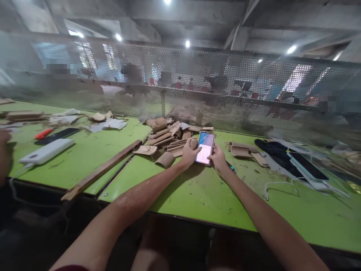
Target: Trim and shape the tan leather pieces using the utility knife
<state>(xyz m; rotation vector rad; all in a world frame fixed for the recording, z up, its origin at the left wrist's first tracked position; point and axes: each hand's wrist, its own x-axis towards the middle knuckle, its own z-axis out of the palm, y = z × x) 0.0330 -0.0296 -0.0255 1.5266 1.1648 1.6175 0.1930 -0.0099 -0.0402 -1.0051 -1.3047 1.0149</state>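
Pinching a glossy, rectangular phone mid-frame, my left hand and right hand sit near curved brown pieces.

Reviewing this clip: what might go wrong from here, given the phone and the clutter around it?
The smartphone, held between the left hand and right hand, might slip and hit the split bamboo pieces beside it.
The white power bank could be dragged down if its cable, hanging over the front edge, gets snagged.
The wooden strip juts past that edge and could be knocked.
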